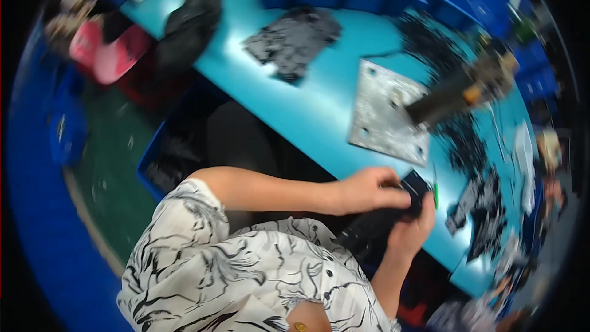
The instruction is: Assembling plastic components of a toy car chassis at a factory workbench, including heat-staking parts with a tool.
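Both our hands — left hand (367,189) and right hand (410,229) — pinch a small black part (415,192) at the near table edge (319,129); we'd best grip firmly, working it squarely.

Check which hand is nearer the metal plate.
Left. The left hand sits just below the metal plate, near its lower edge, gripping a black part. The right hand is lower, under that part, farther from the plate.
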The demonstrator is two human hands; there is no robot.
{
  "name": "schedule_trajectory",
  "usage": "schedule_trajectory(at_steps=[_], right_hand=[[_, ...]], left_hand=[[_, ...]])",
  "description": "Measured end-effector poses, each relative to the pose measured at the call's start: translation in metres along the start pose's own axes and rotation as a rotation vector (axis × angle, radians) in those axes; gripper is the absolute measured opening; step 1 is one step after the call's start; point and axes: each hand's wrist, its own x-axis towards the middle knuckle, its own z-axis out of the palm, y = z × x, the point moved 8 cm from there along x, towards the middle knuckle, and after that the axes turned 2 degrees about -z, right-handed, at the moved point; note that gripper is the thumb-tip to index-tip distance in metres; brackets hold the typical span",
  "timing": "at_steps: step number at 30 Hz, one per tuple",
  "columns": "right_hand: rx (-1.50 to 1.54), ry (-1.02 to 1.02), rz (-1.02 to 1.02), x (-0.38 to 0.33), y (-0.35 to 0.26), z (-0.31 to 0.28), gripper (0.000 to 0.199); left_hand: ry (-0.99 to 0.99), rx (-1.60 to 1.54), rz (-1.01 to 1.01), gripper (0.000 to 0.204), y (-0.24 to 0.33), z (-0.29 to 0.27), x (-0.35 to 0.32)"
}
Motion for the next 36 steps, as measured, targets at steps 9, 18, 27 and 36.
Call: schedule_trajectory(at_steps=[9, 18, 27, 36], right_hand=[[-0.214, -0.253, -0.011, -0.007, 0.017, -0.002, 0.025], [-0.219, -0.221, -0.038, 0.001, 0.003, 0.011, 0.018], [-0.244, -0.335, -0.001, -0.012, 0.009, 0.050, 0.019], [-0.257, -0.563, 0.020, 0.020, 0.077, 0.203, 0.038]], left_hand=[[0.070, 0.015, 0.064, 0.030, -0.016, -0.036, -0.044], [0.424, -0.030, 0.226, 0.023, 0.097, -0.121, -0.062], [0.887, 0.935, 0.108, 0.042, 0.219, -0.279, -0.018], [1.093, 1.015, 0.101, 0.082, 0.193, -0.315, -0.020]])
